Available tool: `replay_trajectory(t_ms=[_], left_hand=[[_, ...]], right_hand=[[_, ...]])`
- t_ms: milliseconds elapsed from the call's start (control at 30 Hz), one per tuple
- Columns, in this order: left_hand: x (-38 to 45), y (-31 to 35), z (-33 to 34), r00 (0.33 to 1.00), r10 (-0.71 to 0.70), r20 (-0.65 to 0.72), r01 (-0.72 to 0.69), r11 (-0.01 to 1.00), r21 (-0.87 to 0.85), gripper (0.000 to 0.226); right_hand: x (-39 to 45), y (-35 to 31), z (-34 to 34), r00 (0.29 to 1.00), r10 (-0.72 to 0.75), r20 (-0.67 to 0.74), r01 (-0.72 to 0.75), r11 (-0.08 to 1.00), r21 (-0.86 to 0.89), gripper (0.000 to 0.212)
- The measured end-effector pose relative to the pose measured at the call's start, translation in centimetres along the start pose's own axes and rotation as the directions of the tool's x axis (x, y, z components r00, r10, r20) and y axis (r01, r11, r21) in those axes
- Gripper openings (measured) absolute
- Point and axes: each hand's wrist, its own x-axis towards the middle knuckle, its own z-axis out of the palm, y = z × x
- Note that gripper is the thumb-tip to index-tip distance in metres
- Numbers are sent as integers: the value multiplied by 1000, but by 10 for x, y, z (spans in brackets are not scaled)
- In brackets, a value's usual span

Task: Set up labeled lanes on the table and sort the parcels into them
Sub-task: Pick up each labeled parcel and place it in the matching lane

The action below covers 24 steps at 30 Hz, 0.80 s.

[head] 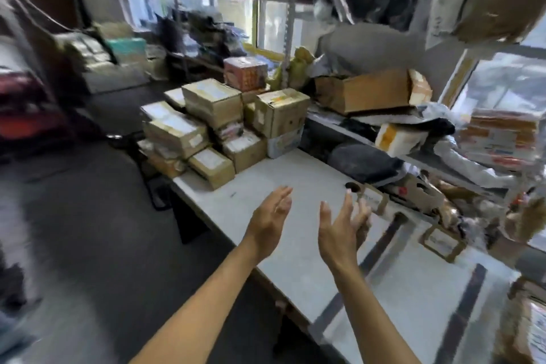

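Lanes partly set up: two dark tape strips (381, 242) across pale surface (295, 186), paper labels (441, 241) near far edge, writing too blurred to read. Sorting seems not yet started: parcels (212, 130) all stacked in one pile at far end of surface, none between strips. Left hand (270, 217) and right hand (344, 226) apart above surface, fingers straight, holding nothing. Remaining, by judgement: moving each box into its lane.
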Motion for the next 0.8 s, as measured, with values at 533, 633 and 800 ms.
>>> replay_trajectory(t_ms=[533, 633, 800], left_hand=[[22, -75, -240, 888, -88, -451, 155, 981, 113, 83], [64, -91, -265, 885, -115, -452, 174, 981, 90, 85], [148, -100, -298, 892, -148, -427, 204, 975, 88, 91]], right_hand=[[12, -160, 210, 931, -245, 272, 262, 965, -28, 69], [46, -178, 250, 922, -237, 305, 247, 969, 7, 70], [110, -207, 298, 924, -221, 311, 216, 975, 52, 71]])
